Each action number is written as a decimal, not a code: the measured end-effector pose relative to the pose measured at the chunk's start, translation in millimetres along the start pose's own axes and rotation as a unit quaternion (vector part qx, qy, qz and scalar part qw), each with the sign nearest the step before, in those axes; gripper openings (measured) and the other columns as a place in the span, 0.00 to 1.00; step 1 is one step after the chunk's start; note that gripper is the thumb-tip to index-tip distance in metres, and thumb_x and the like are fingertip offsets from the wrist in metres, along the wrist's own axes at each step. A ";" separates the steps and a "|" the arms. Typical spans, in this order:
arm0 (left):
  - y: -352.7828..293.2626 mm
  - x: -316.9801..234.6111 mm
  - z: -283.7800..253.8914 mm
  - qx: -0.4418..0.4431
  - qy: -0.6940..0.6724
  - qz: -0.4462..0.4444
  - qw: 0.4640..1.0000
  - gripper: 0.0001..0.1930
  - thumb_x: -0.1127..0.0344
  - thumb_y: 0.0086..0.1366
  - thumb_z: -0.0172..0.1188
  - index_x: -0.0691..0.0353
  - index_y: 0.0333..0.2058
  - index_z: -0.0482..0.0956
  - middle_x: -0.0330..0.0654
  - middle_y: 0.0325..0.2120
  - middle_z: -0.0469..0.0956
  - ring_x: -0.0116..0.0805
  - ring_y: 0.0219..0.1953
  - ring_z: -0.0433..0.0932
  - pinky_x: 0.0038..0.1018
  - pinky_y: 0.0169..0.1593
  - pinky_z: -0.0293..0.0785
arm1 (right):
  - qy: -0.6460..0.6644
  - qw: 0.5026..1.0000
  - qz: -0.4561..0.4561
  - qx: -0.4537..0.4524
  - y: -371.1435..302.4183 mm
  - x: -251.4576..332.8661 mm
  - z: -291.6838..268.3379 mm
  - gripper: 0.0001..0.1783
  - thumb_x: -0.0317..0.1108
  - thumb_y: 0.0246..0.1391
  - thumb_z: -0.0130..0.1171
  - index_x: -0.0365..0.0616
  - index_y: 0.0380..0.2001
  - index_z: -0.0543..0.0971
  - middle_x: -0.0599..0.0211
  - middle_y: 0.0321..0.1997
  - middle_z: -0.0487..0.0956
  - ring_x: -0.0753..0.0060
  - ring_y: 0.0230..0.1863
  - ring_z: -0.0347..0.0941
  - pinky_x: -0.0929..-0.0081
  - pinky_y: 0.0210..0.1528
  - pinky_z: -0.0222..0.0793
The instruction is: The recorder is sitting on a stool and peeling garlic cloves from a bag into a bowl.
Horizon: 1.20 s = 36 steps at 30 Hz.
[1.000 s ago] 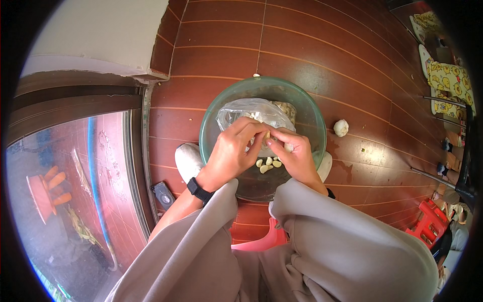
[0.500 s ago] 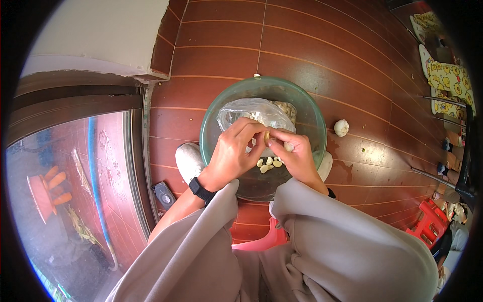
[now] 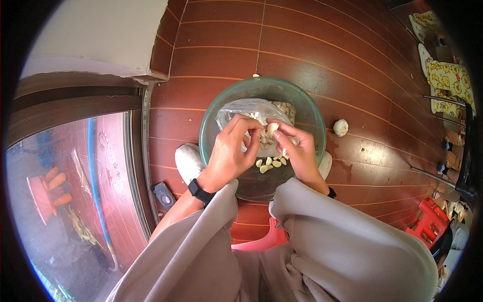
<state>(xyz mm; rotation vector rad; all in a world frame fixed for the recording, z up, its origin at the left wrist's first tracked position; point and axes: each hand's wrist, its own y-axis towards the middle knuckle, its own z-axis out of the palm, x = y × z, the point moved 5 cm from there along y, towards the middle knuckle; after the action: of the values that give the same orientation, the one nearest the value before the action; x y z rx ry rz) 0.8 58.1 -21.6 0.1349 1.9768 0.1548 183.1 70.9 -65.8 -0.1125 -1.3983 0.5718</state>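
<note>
A red-brown tiled floor (image 3: 312, 55) with pale joint lines fills most of the view. At the left stands a dark-framed glass panel (image 3: 75, 176), through which a blue hose (image 3: 91, 161) shows. Grey trousers (image 3: 347, 231) cover the person's spread legs. Between the knees and beyond them sits a wide, round, translucent green basin (image 3: 312, 110). A red plastic stool (image 3: 429, 221) is well apart at the far right. Inside the basin, a clear plastic bag (image 3: 232, 108) lies spread toward the far side, next to a bundle of tan pieces (image 3: 286, 108) too hidden to identify. Pale shoes (image 3: 188, 162) flank the basin on both sides.

Both hands are over the basin, close together but apart. The left hand (image 3: 232, 143), a black band (image 3: 200, 193) at its wrist, curls with thumb and fingertips drawn together; whether anything is pinched there I cannot tell. The right hand (image 3: 300, 151) grips a pale garlic clove (image 3: 272, 129) between thumb and forefinger, above the bag. A whole garlic bulb (image 3: 340, 127) rests on the floor, just right of the basin. Smallest are the loose peeled cloves (image 3: 263, 169), clustered in the basin's near half below the hands.
</note>
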 end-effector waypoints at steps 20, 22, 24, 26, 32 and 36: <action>2.1 1.4 2.0 0.068 0.037 -0.066 0.995 0.06 0.78 0.69 0.64 0.66 0.43 0.77 0.52 0.40 0.78 0.59 0.38 0.82 0.44 0.41 0.80 | -0.049 0.998 -0.001 0.043 -8.1 13.0 9.5 0.21 0.34 0.76 0.57 0.41 0.67 0.80 0.76 0.47 0.81 0.88 0.35 0.68 0.84 0.35 0.66; 3.9 -1.6 2.6 0.044 -0.005 -0.046 0.998 0.07 0.79 0.70 0.64 0.66 0.45 0.79 0.51 0.41 0.79 0.59 0.40 0.83 0.44 0.43 0.80 | -0.040 0.999 0.000 0.035 -8.2 8.4 7.3 0.20 0.33 0.75 0.59 0.38 0.64 0.81 0.74 0.46 0.82 0.87 0.36 0.70 0.82 0.36 0.68; 4.5 -2.5 2.4 0.040 0.000 -0.032 0.999 0.09 0.79 0.69 0.64 0.65 0.47 0.81 0.51 0.41 0.80 0.58 0.41 0.83 0.43 0.43 0.81 | -0.039 0.999 -0.015 0.026 -7.4 5.8 6.2 0.18 0.32 0.74 0.61 0.36 0.61 0.82 0.72 0.45 0.83 0.86 0.37 0.71 0.81 0.39 0.70; 4.7 -2.6 1.9 0.040 0.005 -0.016 0.999 0.10 0.80 0.69 0.64 0.65 0.47 0.82 0.51 0.40 0.81 0.57 0.41 0.84 0.43 0.43 0.81 | -0.061 0.998 -0.018 0.019 -7.1 3.9 4.6 0.17 0.31 0.73 0.62 0.34 0.60 0.82 0.71 0.44 0.84 0.84 0.38 0.71 0.79 0.42 0.71; 2.4 0.7 2.1 0.043 0.017 -0.004 0.999 0.09 0.80 0.68 0.65 0.65 0.46 0.84 0.51 0.38 0.82 0.54 0.39 0.83 0.42 0.43 0.81 | -0.140 0.987 -0.075 0.004 -6.1 8.4 4.3 0.16 0.28 0.70 0.64 0.33 0.57 0.84 0.64 0.44 0.86 0.80 0.38 0.72 0.77 0.44 0.71; 0.7 -0.4 2.5 0.042 0.052 0.021 0.998 0.09 0.79 0.67 0.66 0.63 0.45 0.84 0.50 0.37 0.82 0.53 0.40 0.84 0.42 0.42 0.81 | -0.160 0.981 -0.107 0.007 -6.2 14.7 5.6 0.16 0.27 0.68 0.65 0.33 0.56 0.84 0.62 0.44 0.86 0.77 0.39 0.74 0.76 0.44 0.70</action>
<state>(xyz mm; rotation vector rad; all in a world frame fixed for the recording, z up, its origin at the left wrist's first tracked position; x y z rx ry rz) 3.2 58.9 -22.1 0.2275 2.0850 0.1092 180.6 70.6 -49.0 0.1480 -1.6937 0.4316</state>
